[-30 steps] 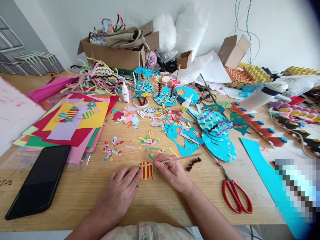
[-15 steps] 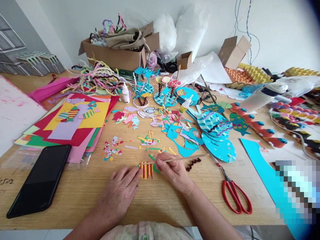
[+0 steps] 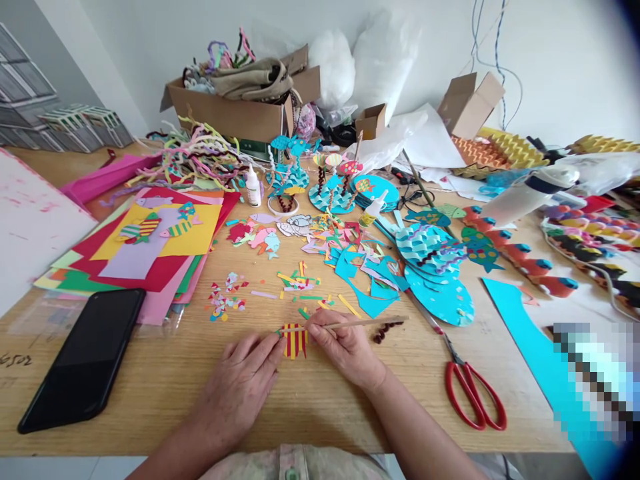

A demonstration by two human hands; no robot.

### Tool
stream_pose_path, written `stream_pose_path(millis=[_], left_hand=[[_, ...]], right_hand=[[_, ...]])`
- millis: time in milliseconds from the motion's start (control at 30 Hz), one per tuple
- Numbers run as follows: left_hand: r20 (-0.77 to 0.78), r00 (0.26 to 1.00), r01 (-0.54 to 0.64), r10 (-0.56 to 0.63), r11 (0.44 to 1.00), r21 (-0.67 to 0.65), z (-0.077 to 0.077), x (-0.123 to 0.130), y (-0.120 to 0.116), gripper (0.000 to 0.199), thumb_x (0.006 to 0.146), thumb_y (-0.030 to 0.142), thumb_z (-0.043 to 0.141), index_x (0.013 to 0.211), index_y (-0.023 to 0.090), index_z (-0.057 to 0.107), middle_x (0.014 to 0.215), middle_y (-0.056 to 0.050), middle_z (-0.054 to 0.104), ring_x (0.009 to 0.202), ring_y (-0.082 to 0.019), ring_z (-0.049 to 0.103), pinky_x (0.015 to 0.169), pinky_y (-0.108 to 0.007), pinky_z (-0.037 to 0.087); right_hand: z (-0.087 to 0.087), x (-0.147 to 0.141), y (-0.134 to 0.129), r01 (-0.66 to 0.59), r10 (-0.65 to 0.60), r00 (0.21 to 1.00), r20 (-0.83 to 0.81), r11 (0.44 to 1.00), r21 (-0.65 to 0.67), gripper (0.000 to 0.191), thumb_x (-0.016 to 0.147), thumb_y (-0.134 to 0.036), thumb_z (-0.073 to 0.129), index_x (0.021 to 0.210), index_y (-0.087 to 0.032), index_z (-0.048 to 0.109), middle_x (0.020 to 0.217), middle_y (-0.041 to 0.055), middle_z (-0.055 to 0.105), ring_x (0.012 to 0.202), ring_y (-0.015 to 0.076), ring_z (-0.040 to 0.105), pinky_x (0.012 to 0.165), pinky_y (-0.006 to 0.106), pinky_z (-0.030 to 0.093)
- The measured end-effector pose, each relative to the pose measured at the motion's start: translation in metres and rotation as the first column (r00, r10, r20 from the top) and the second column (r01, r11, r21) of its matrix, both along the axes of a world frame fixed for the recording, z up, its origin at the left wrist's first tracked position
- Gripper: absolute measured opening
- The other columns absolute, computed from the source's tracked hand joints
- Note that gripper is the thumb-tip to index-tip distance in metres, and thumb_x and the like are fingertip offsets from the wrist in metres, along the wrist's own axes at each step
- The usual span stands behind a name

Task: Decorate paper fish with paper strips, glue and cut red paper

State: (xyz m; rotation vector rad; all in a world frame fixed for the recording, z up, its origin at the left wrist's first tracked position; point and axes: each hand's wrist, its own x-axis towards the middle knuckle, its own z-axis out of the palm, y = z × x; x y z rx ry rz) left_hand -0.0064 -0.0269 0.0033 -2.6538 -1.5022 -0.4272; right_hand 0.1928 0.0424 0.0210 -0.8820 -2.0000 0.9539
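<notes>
A small paper piece with red and yellow stripes [image 3: 295, 343] lies on the wooden table between my hands. My left hand [image 3: 247, 373] rests palm down, its fingertips at the piece's left edge, where a bit of green shows. In my right hand [image 3: 343, 343] a thin wooden stick [image 3: 373, 322] is pinched, its tip over the top of the stripes. A brown twisted pipe cleaner [image 3: 385, 333] lies just beyond the right hand. Loose paper strips [image 3: 300, 280] and small confetti-like bits [image 3: 227, 297] are scattered farther back.
Red-handled scissors [image 3: 475, 393] lie at the right, near blue paper ovals [image 3: 440, 297]. A black phone [image 3: 83, 360] and stacked coloured paper [image 3: 200, 230] are at the left. Glue bottles [image 3: 253, 187], pipe cleaners [image 3: 200, 157] and a cardboard box [image 3: 230, 113] stand or lie farther back.
My right hand has shifted slightly left and the stick lies at a flatter angle. Its fingers now cover the green part at the striped piece's right. My left hand stays in place.
</notes>
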Motion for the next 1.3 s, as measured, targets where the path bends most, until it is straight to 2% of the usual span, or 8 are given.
stream_pose_path(millis=[133, 467, 733, 1300], left_hand=[[-0.012, 1.0, 0.005, -0.005, 1.0, 0.003, 0.0001, 0.0002, 0.0, 0.031, 0.092, 0.021, 0.037, 0.115, 0.022, 0.058, 0.11, -0.002, 0.066, 0.096, -0.02, 0.053, 0.079, -0.032, 0.036], [-0.001, 1.0, 0.009, -0.009, 1.0, 0.0, 0.0001, 0.0002, 0.0006, 0.03, 0.092, 0.021, 0.037, 0.113, 0.022, 0.059, 0.11, -0.001, 0.066, 0.096, -0.02, 0.053, 0.08, -0.032, 0.035], [0.001, 1.0, 0.001, -0.001, 1.0, 0.024, -0.0003, 0.0, -0.0001, 0.032, 0.093, 0.02, 0.035, 0.115, 0.021, 0.059, 0.109, -0.001, 0.066, 0.097, -0.019, 0.052, 0.08, -0.032, 0.035], [0.009, 1.0, 0.005, -0.005, 0.999, 0.037, -0.0014, 0.0012, 0.0002, 0.033, 0.093, 0.02, 0.034, 0.114, 0.022, 0.059, 0.109, 0.0, 0.067, 0.095, -0.02, 0.053, 0.078, -0.032, 0.034]], right_hand=[[-0.0002, 0.0011, 0.0, 0.058, -0.062, 0.997, -0.044, 0.995, -0.077, 0.024, 0.091, -0.029, 0.044, 0.069, -0.02, 0.05, 0.06, -0.0003, 0.052, 0.057, 0.0126, 0.049, 0.056, 0.025, 0.039], [-0.0013, -0.0023, 0.0014, 0.008, -0.008, 1.0, -0.006, 0.997, -0.077, 0.029, 0.092, -0.031, 0.041, 0.066, -0.019, 0.048, 0.06, -0.001, 0.048, 0.056, 0.0115, 0.044, 0.054, 0.024, 0.036], [0.0, -0.0007, 0.0009, 0.031, -0.061, 0.99, -0.124, 0.973, -0.23, 0.032, 0.092, -0.037, 0.04, 0.066, -0.019, 0.048, 0.062, -0.0008, 0.048, 0.057, 0.0113, 0.045, 0.055, 0.024, 0.037], [-0.0005, -0.0021, 0.0014, 0.016, -0.016, 1.0, 0.012, 1.0, -0.013, 0.025, 0.091, -0.027, 0.041, 0.067, -0.02, 0.045, 0.062, -0.0008, 0.049, 0.057, 0.0119, 0.045, 0.055, 0.025, 0.036]])
